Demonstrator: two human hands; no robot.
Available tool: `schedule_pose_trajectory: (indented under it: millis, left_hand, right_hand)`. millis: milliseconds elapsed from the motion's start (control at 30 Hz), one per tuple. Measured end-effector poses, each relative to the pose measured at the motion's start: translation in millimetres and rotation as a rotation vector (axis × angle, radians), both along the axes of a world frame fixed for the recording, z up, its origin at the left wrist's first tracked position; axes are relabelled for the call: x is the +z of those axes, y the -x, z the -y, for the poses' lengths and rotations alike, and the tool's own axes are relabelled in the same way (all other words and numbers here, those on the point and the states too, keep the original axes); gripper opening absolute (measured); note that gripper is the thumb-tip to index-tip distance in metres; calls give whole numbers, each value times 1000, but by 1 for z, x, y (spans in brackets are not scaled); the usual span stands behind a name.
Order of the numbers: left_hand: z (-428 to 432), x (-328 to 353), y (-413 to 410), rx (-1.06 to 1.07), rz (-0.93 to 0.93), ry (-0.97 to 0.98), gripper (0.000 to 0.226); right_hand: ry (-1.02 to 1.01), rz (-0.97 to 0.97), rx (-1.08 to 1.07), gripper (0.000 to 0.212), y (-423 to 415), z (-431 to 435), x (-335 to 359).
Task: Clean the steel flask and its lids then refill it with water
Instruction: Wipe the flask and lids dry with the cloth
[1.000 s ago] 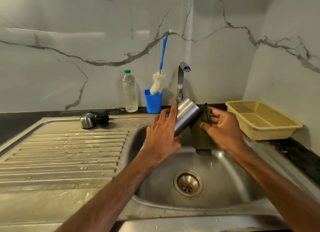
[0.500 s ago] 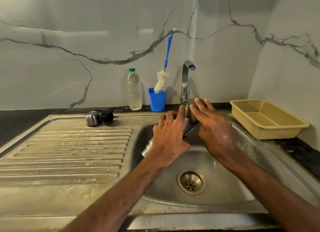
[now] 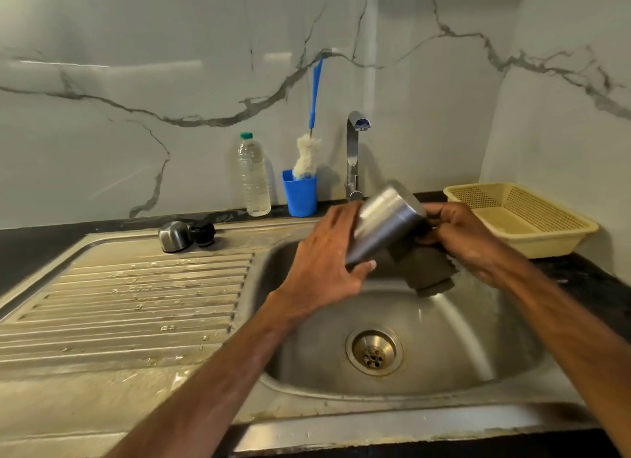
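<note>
Two hands working over stainless sink basin (image 3: 444, 355): left hand (image 3: 324, 256) gripping tilted cylindrical steel flask (image 3: 386, 225); right hand (image 3: 467, 239) pinching dark grey scrub pad (image 3: 426, 269) at flask's raised end. Advising: rotating flask steadily, keeping firm wet grip. Lids, domed steel cap (image 3: 173, 236) and black stopper (image 3: 202, 234), lying on drainboard (image 3: 136, 297).

grey-veined white marble walls (image 3: 136, 64) meet a dark countertop (image 3: 20, 249).

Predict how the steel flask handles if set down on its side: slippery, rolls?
Probably slippery: the steel flask is smooth, shiny metal and the left hand gripping it looks wet. Likely rigid, not fragile. Its round body would probably roll if laid sideways in the sink.
</note>
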State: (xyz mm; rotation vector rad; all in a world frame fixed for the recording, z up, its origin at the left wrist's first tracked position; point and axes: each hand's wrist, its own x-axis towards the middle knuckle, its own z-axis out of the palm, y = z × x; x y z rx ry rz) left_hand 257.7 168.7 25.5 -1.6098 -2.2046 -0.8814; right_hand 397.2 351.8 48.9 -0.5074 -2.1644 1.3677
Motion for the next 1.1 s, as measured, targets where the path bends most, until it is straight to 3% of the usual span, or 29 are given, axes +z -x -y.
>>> schedule_pose_trajectory:
  millis: [167, 267, 367, 467, 533, 800, 1000, 1100]
  left_hand:
    - [1, 5, 8, 62, 673, -320, 83]
    - [4, 6, 18, 44, 1104, -516, 76]
    - [6, 7, 25, 33, 1329, -635, 67]
    - [8, 9, 32, 57, 1434, -708, 63]
    - [8, 12, 36, 70, 1503, -751, 66]
    - [14, 19, 39, 46, 1645, -861, 71]
    - [11, 18, 30, 5, 1618, -829, 65]
    - [11, 18, 27, -63, 1611, -803, 53]
  right_hand:
    - [116, -7, 6, 44, 15, 20, -14]
    - [24, -57, -13, 42, 21, 32, -17]
    - [-80, -78, 42, 43, 21, 46, -19]
    - [-224, -153, 60, 49, 22, 60, -21]
    - [-218, -207, 127, 51, 22, 62, -21]
    - [-491, -122, 271, 44, 18, 65, -22]
    - [-230, -198, 173, 21, 20, 66, -24]
    - [202, -197, 157, 22, 24, 58, -23]
